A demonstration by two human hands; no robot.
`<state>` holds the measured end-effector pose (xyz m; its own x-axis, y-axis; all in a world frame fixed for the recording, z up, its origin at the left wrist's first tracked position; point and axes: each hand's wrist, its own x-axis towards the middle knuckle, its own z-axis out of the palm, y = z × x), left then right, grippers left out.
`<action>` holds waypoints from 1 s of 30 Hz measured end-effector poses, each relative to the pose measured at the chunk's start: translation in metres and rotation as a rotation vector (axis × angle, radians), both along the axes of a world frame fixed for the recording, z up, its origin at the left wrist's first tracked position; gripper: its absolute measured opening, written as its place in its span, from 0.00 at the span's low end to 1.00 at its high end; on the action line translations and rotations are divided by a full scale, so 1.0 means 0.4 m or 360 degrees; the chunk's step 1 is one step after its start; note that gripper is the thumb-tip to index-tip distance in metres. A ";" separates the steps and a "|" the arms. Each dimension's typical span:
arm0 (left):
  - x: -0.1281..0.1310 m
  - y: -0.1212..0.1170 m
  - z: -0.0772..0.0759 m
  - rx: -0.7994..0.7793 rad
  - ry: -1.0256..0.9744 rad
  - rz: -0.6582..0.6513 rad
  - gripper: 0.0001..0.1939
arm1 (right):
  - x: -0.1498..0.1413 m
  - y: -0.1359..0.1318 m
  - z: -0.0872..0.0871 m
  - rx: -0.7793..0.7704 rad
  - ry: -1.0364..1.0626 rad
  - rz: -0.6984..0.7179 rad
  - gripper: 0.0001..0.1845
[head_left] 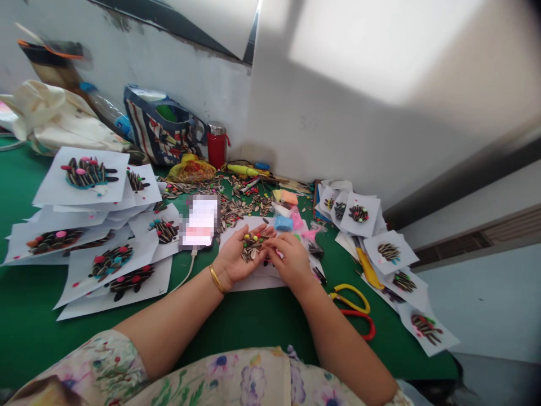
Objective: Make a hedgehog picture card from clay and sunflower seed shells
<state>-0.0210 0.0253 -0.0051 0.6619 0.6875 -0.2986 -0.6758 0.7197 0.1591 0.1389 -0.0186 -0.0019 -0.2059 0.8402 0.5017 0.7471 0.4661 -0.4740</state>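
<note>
My left hand [239, 254] is turned palm up and cupped, holding a small heap of striped sunflower seeds [249, 251] mixed with red, yellow and green beads. Over its fingertips, my right hand [289, 259] has its thumb and fingers pinched together at the edge of the heap. Whatever lies in that pinch is too small to make out. Beneath both hands is white paper [253, 282], partly covered by them, with a dark spot showing between the hands. Just beyond my right hand are a blue clay block [283, 223] and pink clay pieces [297, 220].
Seed-decorated paper sheets [84, 194] are stacked at left, more cards [391, 252] at right. A charging phone [198, 223] lies left of my hands. Scissors [353, 310] rest at right. Loose seeds [240, 206], a red flask [217, 146] and a striped bag [160, 124] are by the wall.
</note>
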 end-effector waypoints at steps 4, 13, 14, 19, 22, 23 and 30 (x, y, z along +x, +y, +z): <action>0.002 -0.006 0.010 0.0035 0.0050 -0.0037 0.21 | -0.017 0.002 -0.004 0.0022 -0.0045 0.0097 0.11; 0.009 -0.003 0.001 0.0019 -0.0016 -0.0049 0.20 | -0.028 0.006 -0.003 0.0021 -0.0079 0.0072 0.08; 0.009 -0.003 0.000 0.0012 -0.0030 -0.0050 0.20 | -0.028 0.005 -0.002 0.0024 -0.0077 0.0050 0.07; 0.009 -0.009 0.008 -0.0020 -0.0001 -0.0084 0.19 | -0.026 0.003 0.007 0.0034 -0.0012 -0.0051 0.08; 0.010 -0.011 0.010 -0.0023 0.0017 -0.0081 0.19 | -0.025 0.003 0.012 0.0000 0.0007 -0.0112 0.08; 0.010 -0.011 0.009 -0.0023 0.0018 -0.0075 0.19 | -0.026 0.003 0.013 -0.0008 0.0004 -0.0130 0.09; 0.008 -0.008 0.001 -0.0022 -0.0016 -0.0090 0.20 | -0.044 0.005 0.019 0.0084 -0.0170 0.0063 0.08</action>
